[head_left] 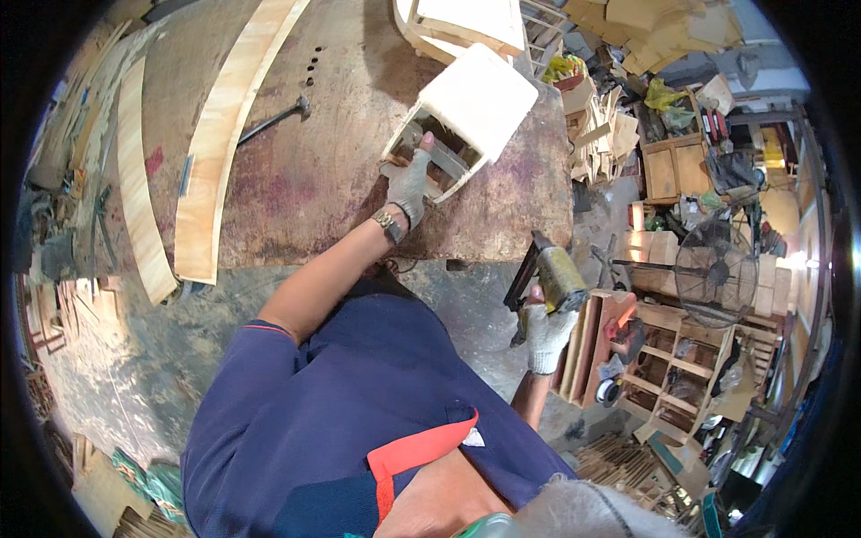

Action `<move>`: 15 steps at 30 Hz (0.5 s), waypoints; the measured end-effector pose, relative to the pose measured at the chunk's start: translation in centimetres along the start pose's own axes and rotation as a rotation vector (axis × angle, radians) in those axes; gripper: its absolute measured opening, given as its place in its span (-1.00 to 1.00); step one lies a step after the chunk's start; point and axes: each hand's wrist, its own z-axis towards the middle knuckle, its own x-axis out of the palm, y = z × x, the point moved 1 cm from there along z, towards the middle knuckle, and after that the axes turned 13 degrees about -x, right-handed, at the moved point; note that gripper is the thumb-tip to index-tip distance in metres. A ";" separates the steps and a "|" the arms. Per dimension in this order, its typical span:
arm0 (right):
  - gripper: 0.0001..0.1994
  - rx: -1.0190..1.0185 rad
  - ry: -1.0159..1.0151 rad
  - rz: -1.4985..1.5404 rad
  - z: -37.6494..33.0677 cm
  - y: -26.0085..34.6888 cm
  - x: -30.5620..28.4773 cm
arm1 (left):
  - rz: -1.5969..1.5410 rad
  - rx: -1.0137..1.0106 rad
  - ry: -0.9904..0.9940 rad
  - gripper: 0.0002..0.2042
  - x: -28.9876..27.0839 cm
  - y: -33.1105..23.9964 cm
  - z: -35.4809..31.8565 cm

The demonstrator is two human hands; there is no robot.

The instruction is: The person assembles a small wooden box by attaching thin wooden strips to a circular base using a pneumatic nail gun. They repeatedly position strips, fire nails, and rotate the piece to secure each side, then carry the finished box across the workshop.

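Note:
My left hand (408, 190), in a fingerless-thumb knit glove with a watch at the wrist, grips the near end of a white-covered wooden frame (480, 99). The thumb lies over the frame's open, hollow end; the other fingers are mostly hidden under it. The frame rests tilted on the worn wooden worktable (332, 188). Off the table's right front corner, my right hand (547, 339), also gloved, is closed round a pneumatic staple gun (562, 280) with an olive body and black magazine. The gun is held in the air, apart from the frame.
Another white padded piece (462, 22) stands behind the frame. A hammer (287, 117) and long curved plywood strips (224, 134) lie to the left. On the right are a wooden stand (590, 345), a wire-caged fan (717, 273), a compartmented wooden rack (677, 363) and stacked offcuts (599, 125).

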 end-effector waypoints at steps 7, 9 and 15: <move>-0.47 -0.005 0.002 0.215 4.6 6.3 -0.9 | 0.268 -0.090 -0.050 0.29 -6.3 2.3 -5.7; -0.48 0.023 0.059 0.159 6.1 7.6 0.3 | 0.313 -0.140 -0.011 0.26 -7.1 2.0 -7.4; -0.64 -0.220 0.460 0.078 9.3 11.4 5.8 | 0.274 -0.227 0.168 0.20 -8.0 0.1 -9.2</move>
